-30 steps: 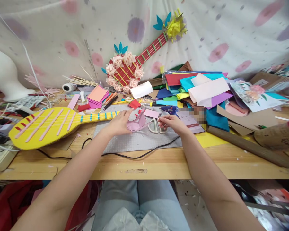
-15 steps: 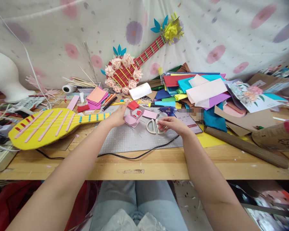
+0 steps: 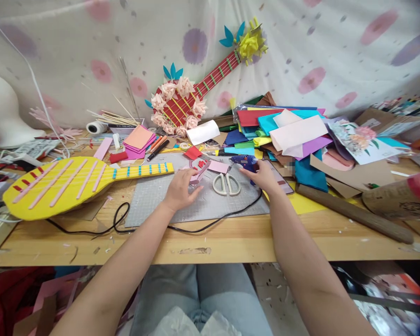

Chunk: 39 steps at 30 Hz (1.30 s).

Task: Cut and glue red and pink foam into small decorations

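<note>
My left hand (image 3: 179, 189) rests on the grey cutting mat (image 3: 154, 196), its fingers curled on the edge of a pink paper piece (image 3: 199, 169) with small red strips. My right hand (image 3: 262, 176) reaches past the white-handled scissors (image 3: 226, 184) and closes on the handle of a blue glue gun (image 3: 244, 160). The gun's black cord (image 3: 210, 225) trails across the mat toward the left. A small pink square (image 3: 219, 166) lies between the paper piece and the gun.
A yellow cardboard guitar (image 3: 56, 184) lies at left. A red guitar with paper flowers (image 3: 185, 105) leans on the back curtain. A heap of coloured paper (image 3: 287, 128) fills the right, with cardboard (image 3: 357, 172) and a brown roll (image 3: 353, 212). Markers and pink sheets (image 3: 140, 140) sit behind.
My right hand left the scissors and moved back right onto the glue gun. My left hand drew back toward me with the pink piece lowered to the mat. The cord now loops at left.
</note>
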Each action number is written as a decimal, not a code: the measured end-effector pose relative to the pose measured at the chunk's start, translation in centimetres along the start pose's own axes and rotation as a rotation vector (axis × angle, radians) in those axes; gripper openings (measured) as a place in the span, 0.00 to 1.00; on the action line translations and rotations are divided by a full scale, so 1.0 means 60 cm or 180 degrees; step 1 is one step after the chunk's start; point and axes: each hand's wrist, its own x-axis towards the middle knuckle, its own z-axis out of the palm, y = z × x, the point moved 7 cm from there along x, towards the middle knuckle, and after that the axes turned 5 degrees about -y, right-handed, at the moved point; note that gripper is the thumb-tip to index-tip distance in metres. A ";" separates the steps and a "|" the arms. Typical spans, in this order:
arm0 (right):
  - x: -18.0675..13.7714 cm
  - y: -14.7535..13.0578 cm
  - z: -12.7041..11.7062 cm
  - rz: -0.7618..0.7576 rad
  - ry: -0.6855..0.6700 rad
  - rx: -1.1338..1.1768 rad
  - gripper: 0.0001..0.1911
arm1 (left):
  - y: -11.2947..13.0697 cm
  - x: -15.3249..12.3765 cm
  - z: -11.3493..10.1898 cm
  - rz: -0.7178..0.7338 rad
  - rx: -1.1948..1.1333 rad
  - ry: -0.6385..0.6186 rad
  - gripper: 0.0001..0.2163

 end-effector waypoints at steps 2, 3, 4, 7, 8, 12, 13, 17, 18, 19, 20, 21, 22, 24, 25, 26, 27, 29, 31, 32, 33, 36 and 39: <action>0.006 0.005 0.020 0.0216 -0.0120 -0.0106 0.26 | -0.002 0.000 0.003 -0.0054 -0.0006 0.0015 0.14; 0.007 0.009 0.027 0.0365 -0.0142 -0.0138 0.26 | -0.004 -0.001 0.002 -0.0087 -0.0012 0.0057 0.14; 0.008 0.015 0.031 0.0499 -0.0146 -0.0150 0.26 | -0.005 -0.002 0.000 -0.0112 -0.0017 0.0098 0.14; 0.008 0.027 0.034 0.0707 -0.0063 0.0160 0.24 | -0.009 -0.007 -0.007 -0.0156 -0.0011 0.0139 0.15; 0.008 0.030 0.033 0.0718 -0.0028 0.0432 0.23 | -0.011 -0.008 -0.009 -0.0179 -0.0018 0.0121 0.15; 0.003 0.021 0.023 0.0494 0.0124 0.1973 0.22 | -0.024 -0.010 -0.012 -0.0321 -0.0112 -0.0022 0.12; 0.000 0.013 0.020 0.0394 0.0105 0.2307 0.22 | -0.027 -0.010 -0.010 -0.0354 -0.0132 -0.0077 0.10; -0.011 -0.024 0.024 0.0212 -0.0226 0.3026 0.20 | -0.036 -0.010 -0.001 -0.0435 -0.0143 -0.0214 0.05; -0.014 -0.031 0.028 0.0219 -0.0304 0.3108 0.20 | -0.036 -0.010 0.000 -0.0435 -0.0144 -0.0203 0.05; -0.016 -0.037 0.032 0.0231 -0.0371 0.3189 0.20 | -0.037 -0.010 0.001 -0.0438 -0.0150 -0.0176 0.06; -0.018 -0.041 0.036 0.0238 -0.0433 0.3284 0.21 | -0.037 -0.011 0.001 -0.0449 -0.0167 -0.0139 0.06; -0.019 -0.045 0.040 0.0229 -0.0487 0.3396 0.21 | -0.037 -0.011 0.001 -0.0473 -0.0198 -0.0093 0.07; -0.019 -0.048 0.043 0.0209 -0.0542 0.3513 0.21 | -0.038 -0.012 -0.001 -0.0523 -0.0246 -0.0025 0.07; -0.019 -0.050 0.048 0.0176 -0.0607 0.3713 0.20 | -0.041 -0.015 -0.007 -0.0776 -0.0444 0.0208 0.08; -0.018 -0.049 0.049 0.0178 -0.0622 0.3783 0.20 | -0.046 -0.018 -0.010 -0.1021 -0.0658 0.0349 0.07; -0.018 -0.048 0.051 0.0198 -0.0629 0.3838 0.19 | -0.054 -0.022 -0.010 -0.1361 -0.0989 0.0454 0.07; -0.017 -0.045 0.052 0.0234 -0.0630 0.3882 0.19 | -0.063 -0.027 -0.005 -0.1784 -0.1421 0.0498 0.06; -0.017 -0.042 0.055 0.0310 -0.0643 0.3941 0.19 | -0.074 -0.040 0.025 -0.2732 -0.2549 0.0228 0.07; -0.018 -0.041 0.058 0.0347 -0.0689 0.3952 0.18 | -0.064 -0.052 0.061 -0.3504 -0.3662 -0.0334 0.12; -0.019 -0.042 0.059 0.0351 -0.0709 0.3947 0.18 | -0.056 -0.055 0.073 -0.3770 -0.4150 -0.0563 0.14; -0.019 -0.044 0.060 0.0352 -0.0729 0.3945 0.18 | -0.047 -0.056 0.081 -0.3953 -0.4592 -0.0746 0.15; -0.022 -0.048 0.062 0.0388 -0.0762 0.3982 0.18 | -0.030 -0.052 0.092 -0.4183 -0.5599 -0.1004 0.17; -0.025 -0.050 0.064 0.0423 -0.0778 0.4004 0.18 | -0.028 -0.045 0.097 -0.4199 -0.6069 -0.0891 0.16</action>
